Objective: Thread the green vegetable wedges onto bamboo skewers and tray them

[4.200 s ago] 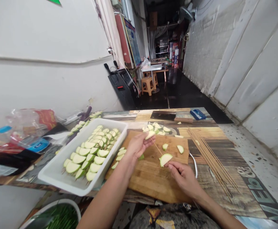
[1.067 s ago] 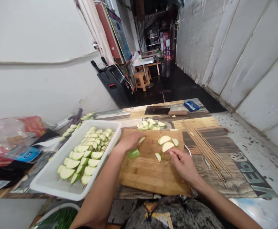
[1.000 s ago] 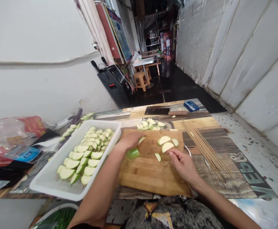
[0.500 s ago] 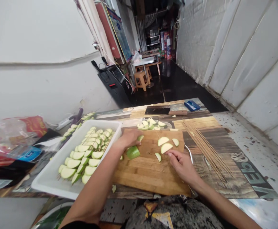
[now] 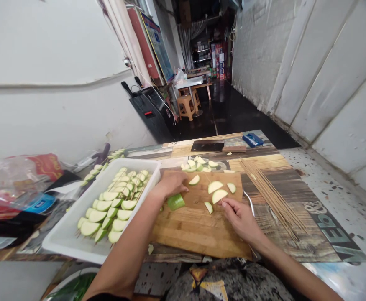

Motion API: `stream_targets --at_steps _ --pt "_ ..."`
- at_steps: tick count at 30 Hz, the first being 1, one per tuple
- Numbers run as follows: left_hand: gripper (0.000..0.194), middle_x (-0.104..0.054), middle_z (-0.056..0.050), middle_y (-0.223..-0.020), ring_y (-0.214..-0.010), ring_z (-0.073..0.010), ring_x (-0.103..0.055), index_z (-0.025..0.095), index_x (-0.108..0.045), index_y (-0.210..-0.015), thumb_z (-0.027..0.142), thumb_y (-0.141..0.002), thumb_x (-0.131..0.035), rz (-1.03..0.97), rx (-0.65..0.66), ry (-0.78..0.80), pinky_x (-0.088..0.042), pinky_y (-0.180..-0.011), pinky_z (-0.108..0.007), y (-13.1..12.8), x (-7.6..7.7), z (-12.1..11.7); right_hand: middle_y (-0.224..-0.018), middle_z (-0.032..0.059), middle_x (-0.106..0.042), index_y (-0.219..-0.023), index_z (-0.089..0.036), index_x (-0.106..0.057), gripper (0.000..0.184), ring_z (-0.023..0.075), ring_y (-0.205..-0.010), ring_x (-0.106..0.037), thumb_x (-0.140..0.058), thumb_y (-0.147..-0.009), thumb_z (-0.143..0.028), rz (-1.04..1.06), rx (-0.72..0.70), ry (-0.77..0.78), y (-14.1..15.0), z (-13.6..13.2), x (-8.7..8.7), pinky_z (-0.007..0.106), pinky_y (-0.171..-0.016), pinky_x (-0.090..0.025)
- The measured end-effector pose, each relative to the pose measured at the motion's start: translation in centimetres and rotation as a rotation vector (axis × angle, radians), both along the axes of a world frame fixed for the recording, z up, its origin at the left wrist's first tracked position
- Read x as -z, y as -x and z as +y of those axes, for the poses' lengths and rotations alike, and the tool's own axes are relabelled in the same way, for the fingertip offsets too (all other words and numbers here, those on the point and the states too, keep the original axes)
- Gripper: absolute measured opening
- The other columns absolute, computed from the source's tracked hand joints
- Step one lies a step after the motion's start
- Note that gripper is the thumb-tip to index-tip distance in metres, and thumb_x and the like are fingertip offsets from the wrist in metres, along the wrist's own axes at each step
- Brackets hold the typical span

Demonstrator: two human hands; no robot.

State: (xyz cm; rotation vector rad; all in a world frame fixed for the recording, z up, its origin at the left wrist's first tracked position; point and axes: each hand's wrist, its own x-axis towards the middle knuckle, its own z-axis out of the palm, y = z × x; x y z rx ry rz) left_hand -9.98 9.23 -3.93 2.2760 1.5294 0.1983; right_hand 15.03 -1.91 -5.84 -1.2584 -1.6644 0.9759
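My right hand (image 5: 237, 215) is closed in a pinch on a thin bamboo skewer. Two pale half-round zucchini slices (image 5: 219, 195) are on it, just past my fingertips. My left hand (image 5: 174, 184) rests over the left part of the wooden cutting board (image 5: 198, 228), fingers apart and holding nothing visible. Beside it lies a green-skinned zucchini chunk (image 5: 175, 202). A loose slice (image 5: 194, 179) is right of my left fingertips, and two smaller slices, including one at the right (image 5: 231, 187), lie near the skewer. More cut slices (image 5: 200, 163) are piled behind the board.
A white plastic tray (image 5: 72, 251) with many skewered slices stands at the left. Bare bamboo skewers (image 5: 273, 196) lie at the right. Toward the table's far edge are a dark-bladed knife (image 5: 208, 146) and a blue box (image 5: 253, 140). Plastic packaging (image 5: 19, 179) crowds the far left.
The loose slice at my left fingertips has shifted right and now lies apart from them on the board. My right hand and its skewer have hardly moved.
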Motion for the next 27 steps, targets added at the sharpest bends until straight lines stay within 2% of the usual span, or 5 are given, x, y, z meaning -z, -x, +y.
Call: stream_targets --at_steps 6,12,16,20,27 --pt "0.033 -0.062 -0.011 -0.107 -0.101 -0.0272 -0.054 0.02 -0.06 -0.103 0.035 -0.073 -0.058 -0.019 0.082 -0.072 -0.038 -0.088 -0.035 -2.4 -0.1 -0.5 -0.07 0.0017 -0.062 -0.092 -0.013 -0.066 0.03 0.0142 -0.064 -0.054 -0.042 -0.086 -0.031 0.002 0.005 0.004 -0.1 -0.1 -0.1 0.022 -0.058 -0.039" --pt "0.01 -0.064 -0.007 -0.083 -0.091 -0.0225 -0.054 0.018 -0.064 -0.075 0.017 -0.067 -0.058 -0.551 -0.204 0.136 -0.038 -0.085 -0.031 -4.2 0.7 -0.4 -0.063 -0.0002 -0.056 -0.086 -0.014 -0.064 0.03 0.0126 -0.058 -0.049 -0.042 -0.087 -0.034 0.021 0.008 0.009 -0.1 0.0 0.0 0.021 -0.053 -0.036" --pt "0.015 -0.06 -0.005 -0.072 -0.071 -0.0158 -0.054 0.015 -0.062 -0.084 0.02 -0.074 -0.051 -0.78 -0.363 0.197 -0.042 -0.062 -0.025 -4.9 0.6 -0.5 -0.062 -0.0007 -0.055 -0.086 -0.014 -0.064 0.03 0.0125 -0.058 -0.048 -0.041 -0.088 -0.034 0.021 -0.003 0.007 -0.2 0.0 0.0 0.021 -0.054 -0.036" --pt "0.022 -0.059 -0.007 -0.074 -0.056 -0.0082 -0.049 0.012 -0.055 -0.085 0.027 -0.085 -0.039 -1.063 -0.428 0.349 -0.037 -0.046 -0.017 -5.3 -0.4 -1.1 -0.072 0.0014 -0.061 -0.086 -0.015 -0.064 0.029 0.0142 -0.067 -0.053 -0.042 -0.088 -0.034 0.03 -0.055 -0.011 0.1 -0.3 -0.4 0.022 -0.06 -0.039" --pt "0.012 -0.061 -0.012 -0.087 -0.049 -0.0019 -0.042 0.011 -0.049 -0.089 0.021 -0.083 -0.053 -1.738 -0.527 0.753 -0.03 -0.038 -0.01 -4.9 -1.8 -2.3 -0.072 0.002 -0.062 -0.08 -0.015 -0.062 0.028 0.0142 -0.067 -0.054 -0.04 -0.088 -0.031 -0.016 -0.123 -0.015 0.6 -0.7 -1.1 0.022 -0.06 -0.039"
